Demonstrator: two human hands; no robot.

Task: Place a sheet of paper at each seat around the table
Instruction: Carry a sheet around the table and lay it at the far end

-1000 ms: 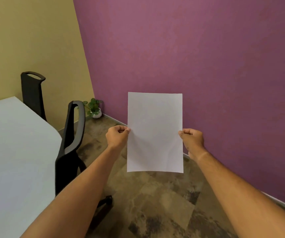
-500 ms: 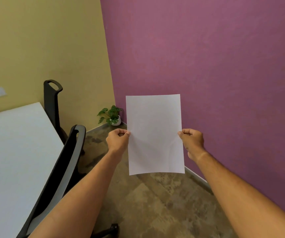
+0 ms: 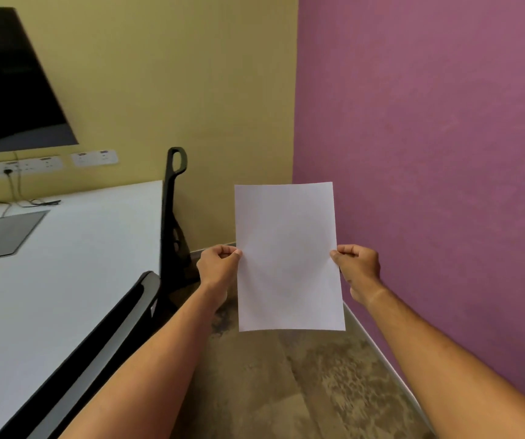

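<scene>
Two hands hold one sheet of paper (image 3: 288, 258) upright in the air, in front of the person and above the floor (image 3: 302, 384), beside the purple wall (image 3: 429, 153). The left hand (image 3: 218, 267) pinches the left long edge near its middle, and the right hand (image 3: 357, 267) pinches the right long edge at almost the same height; both are closed on the sheet, with the thumb in front and the other fingers curled.

Such a sheet is probably very light and thin, so it will bend or fold easily and a small movement of air can lift it. Held at two opposite edges, it stays flat — with only one hand it would likely hang down. A light pinch at the edges is enough, since a hard grip could crease it.

It is plain white with no print visible on this side, in portrait position, with straight edges and clean corners. A faint soft wave seems to show near its centre.

The white table (image 3: 64, 264) is on the left, well apart from the sheet, with two black chairs (image 3: 172, 223) along its near side. No sheet is visible on the part of the table that shows — so the placing at these seats seems not yet done.
</scene>
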